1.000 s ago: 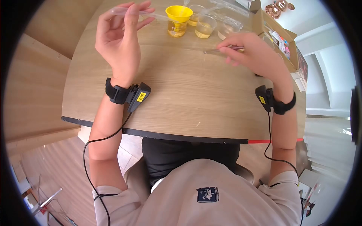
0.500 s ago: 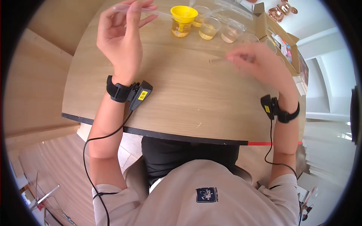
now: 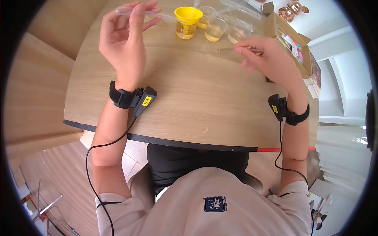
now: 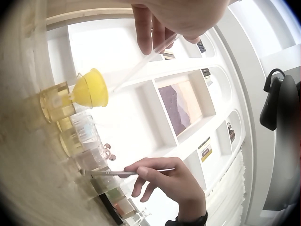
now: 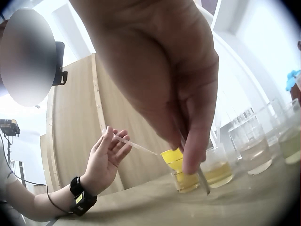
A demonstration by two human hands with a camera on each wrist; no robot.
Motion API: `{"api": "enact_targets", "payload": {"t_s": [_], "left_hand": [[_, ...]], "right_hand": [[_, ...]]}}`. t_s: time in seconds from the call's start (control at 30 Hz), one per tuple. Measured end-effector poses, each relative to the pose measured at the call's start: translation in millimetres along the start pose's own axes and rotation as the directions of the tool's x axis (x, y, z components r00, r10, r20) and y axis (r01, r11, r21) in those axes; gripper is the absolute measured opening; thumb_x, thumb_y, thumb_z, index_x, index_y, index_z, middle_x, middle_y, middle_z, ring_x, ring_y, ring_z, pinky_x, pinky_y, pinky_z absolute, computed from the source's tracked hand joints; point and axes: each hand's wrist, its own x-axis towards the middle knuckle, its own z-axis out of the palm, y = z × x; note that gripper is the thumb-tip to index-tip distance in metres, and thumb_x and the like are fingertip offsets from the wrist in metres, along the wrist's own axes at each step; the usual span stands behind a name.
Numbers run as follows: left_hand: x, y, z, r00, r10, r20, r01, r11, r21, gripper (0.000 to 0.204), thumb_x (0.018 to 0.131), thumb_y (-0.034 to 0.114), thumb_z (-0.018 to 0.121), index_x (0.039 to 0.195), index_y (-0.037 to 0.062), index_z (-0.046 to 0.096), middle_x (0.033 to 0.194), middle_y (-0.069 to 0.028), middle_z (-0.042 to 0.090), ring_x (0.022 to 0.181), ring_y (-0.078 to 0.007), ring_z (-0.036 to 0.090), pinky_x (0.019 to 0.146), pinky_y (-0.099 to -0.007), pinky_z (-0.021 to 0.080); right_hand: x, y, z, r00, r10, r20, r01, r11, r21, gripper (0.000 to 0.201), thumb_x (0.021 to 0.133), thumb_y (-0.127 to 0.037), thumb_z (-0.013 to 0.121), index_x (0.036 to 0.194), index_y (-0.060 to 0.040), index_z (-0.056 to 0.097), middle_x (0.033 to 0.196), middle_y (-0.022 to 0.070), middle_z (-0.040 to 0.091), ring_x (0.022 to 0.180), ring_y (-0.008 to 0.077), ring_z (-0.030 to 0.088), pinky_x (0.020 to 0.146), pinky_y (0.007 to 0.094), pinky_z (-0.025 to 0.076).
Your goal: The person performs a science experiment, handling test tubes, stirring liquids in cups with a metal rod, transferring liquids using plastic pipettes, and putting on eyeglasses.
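My left hand [image 3: 125, 45] is raised at the far left of the table, pinching a clear plastic dropper [image 4: 141, 64] between thumb and fingers. The dropper slants toward a yellow funnel [image 3: 188, 15], its thin tip close to the rim. Under the funnel stands a clear cup [image 3: 185, 33] of yellow liquid. On the right, my right hand [image 3: 272, 57] grips a slim metallic rod-like tool [image 4: 110, 173] with a small, wider brownish end. That end points left, in front of a cup of pale yellow liquid [image 3: 213, 36] and a cup of pinkish liquid [image 3: 237, 36].
Behind the front cups stands another cup of yellow liquid [image 3: 204, 21]. Clear plastic packaging [image 3: 246, 10] lies at the back. An open cardboard box [image 3: 270, 24] with small items sits at the back right, near a shiny copper-coloured bear figure [image 3: 289, 11]. The table's dark front edge [image 3: 185, 144] runs before my body.
My right hand, blurred half a second ago, has swung back toward the cups after moving nearer my body, still gripping the rod-like tool. My left hand and dropper have hardly moved.
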Motion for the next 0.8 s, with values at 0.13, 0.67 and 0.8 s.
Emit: {"api": "enact_targets", "payload": {"t_s": [0.13,0.67,0.8], "left_hand": [[1,-1,2,1.0,0.003,-0.017,-0.003,1.0,-0.014,0.018,0.103,0.009,0.055,0.113,-0.0059,0.052,0.108,-0.0268,0.068,0.1,-0.0365,0.071,0.081,-0.0477,0.066],[1,0,-1,0.999,0.002,-0.033,-0.002,1.0,-0.008,0.016,0.103,0.007,0.055,0.111,-0.0063,0.053,0.108,-0.0241,0.068,0.101,-0.0377,0.071,0.081,-0.0482,0.066],[0,-3,-1,1.0,0.024,-0.016,-0.025,0.998,-0.064,0.016,0.103,0.007,0.056,0.111,-0.0065,0.053,0.108,-0.0243,0.068,0.101,-0.0375,0.071,0.08,-0.0482,0.066]], "right_hand": [[6,12,4,0.988,-0.155,0.018,0.156,0.983,-0.1,0.024,0.098,-0.016,0.063,0.11,0.005,0.068,0.092,0.007,0.068,0.075,0.0127,0.068,0.065,0.0258,0.056],[-17,1,-2,0.982,-0.159,0.097,0.156,0.987,0.047,0.024,0.096,-0.018,0.065,0.102,0.0045,0.069,0.073,0.0118,0.066,0.066,0.0154,0.064,0.066,0.03,0.053],[-14,-4,4,0.994,-0.066,0.081,0.063,0.997,0.049,0.021,0.096,-0.018,0.065,0.1,0.0028,0.07,0.074,0.0113,0.068,0.064,0.0161,0.062,0.066,0.0302,0.052]]}}
